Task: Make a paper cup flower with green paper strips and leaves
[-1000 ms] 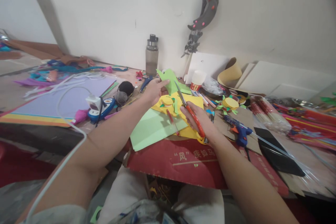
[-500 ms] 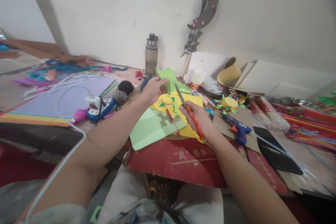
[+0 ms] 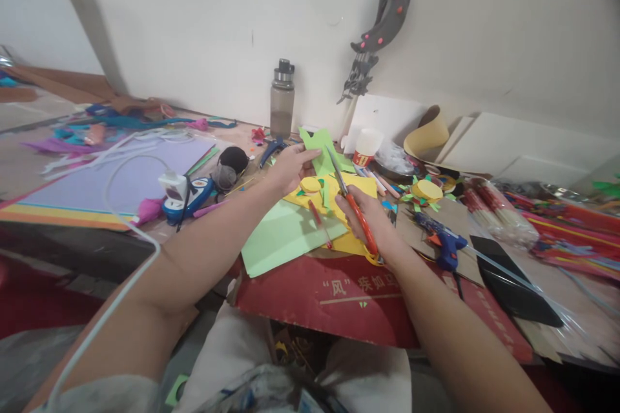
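My left hand pinches a bright green paper piece by its left edge. My right hand is wrapped round red-handled scissors, whose blades point up and left at the green paper. Below the hands lie yellow sheets and a pale green sheet. On them are a red pen and a small yellow disc with green bits around it.
A bottle stands by the wall, with a paper cup to its right. A blue glue gun lies at right, near a yellow-green paper turtle shape. At left sit a power strip and coloured sheets.
Both hands, the green paper and the scissors have shifted slightly right in view. My left hand still holds the paper, and my right hand still grips the scissors.
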The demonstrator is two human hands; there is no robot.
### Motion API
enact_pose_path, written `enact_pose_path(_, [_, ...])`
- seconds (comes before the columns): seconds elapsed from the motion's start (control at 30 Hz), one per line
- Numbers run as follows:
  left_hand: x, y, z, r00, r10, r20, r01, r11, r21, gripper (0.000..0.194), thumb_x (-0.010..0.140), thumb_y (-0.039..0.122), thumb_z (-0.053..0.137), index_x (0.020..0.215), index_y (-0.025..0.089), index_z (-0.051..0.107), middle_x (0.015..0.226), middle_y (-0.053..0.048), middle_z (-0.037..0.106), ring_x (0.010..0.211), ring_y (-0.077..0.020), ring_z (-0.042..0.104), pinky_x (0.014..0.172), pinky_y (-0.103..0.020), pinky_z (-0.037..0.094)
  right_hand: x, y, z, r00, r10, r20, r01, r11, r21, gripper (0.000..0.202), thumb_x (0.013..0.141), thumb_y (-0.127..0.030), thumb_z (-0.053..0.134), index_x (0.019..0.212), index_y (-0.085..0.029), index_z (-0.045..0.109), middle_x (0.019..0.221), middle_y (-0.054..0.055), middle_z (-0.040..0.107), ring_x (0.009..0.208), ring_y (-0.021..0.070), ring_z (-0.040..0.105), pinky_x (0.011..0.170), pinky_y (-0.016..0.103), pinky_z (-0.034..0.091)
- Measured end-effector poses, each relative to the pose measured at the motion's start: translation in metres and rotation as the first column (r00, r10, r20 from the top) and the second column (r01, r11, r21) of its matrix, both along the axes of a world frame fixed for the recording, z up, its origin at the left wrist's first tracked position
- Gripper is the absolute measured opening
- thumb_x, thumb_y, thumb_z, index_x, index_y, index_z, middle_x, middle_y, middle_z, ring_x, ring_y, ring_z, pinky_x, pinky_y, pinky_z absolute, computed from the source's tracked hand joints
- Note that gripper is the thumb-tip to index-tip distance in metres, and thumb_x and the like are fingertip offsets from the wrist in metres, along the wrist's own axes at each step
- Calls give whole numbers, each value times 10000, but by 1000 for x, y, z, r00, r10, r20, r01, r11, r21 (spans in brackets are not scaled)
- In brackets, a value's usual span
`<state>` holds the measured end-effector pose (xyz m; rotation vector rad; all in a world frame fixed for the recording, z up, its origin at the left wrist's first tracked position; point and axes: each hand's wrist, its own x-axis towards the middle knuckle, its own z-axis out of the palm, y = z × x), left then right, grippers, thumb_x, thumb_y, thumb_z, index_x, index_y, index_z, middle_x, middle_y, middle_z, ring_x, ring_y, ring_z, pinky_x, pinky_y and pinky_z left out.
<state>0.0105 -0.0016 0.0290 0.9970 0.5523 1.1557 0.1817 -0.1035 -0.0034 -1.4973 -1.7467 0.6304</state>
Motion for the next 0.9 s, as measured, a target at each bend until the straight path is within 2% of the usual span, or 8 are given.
enact_pose_path(0.43, [-1,-1,3,1000,-18,-22,18,1000,12,117,846,141,665,951,94,682,880,-117,768,780,-176,739,872,-357,592,-5,-3,2,999,-38,-1,38,999,12,308,879,-531,516,790,-246,440,545,-64,414,469,109,389,450,227,292])
enact_pose_path(0.67, [0,-2,2,998,-57,-13,57,998,27,72,822,127,684,887,96,684,852,-110,761,759,-169,730,851,-333,585,-6,-6,8,1000,-14,3,14,999,43,320,864,-526,554,785,-248,418,546,-77,363,481,104,360,459,228,289])
enact_pose_path(0.9, [4,-4,-2,995,-96,-33,96,995,18,88,795,121,714,877,102,689,831,-80,751,709,-149,717,839,-339,585,-1,0,-1,1000,-23,16,23,999,29,291,887,-527,532,840,-250,455,543,-74,400,470,108,382,448,223,307])
